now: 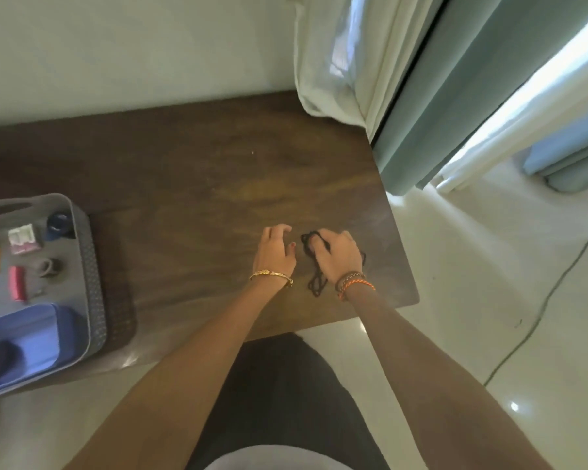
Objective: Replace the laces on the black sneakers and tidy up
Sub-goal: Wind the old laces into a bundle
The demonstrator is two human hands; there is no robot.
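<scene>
the right hand (338, 254) is gripping the black lace (316, 266) (a tangled bundle) lying on the wooden table (190, 171), fingers curled over it; the left hand (275, 251) is hovering just left of the lace, fingers loosely bent, holding nothing; the grey basket (92, 266) is sitting far left of the lace.

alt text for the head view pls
A person's right hand grips a bundle of black laces on a dark wooden table; the left hand hovers beside it with fingers loosely curled. A grey tray of small items sits at left.
</scene>
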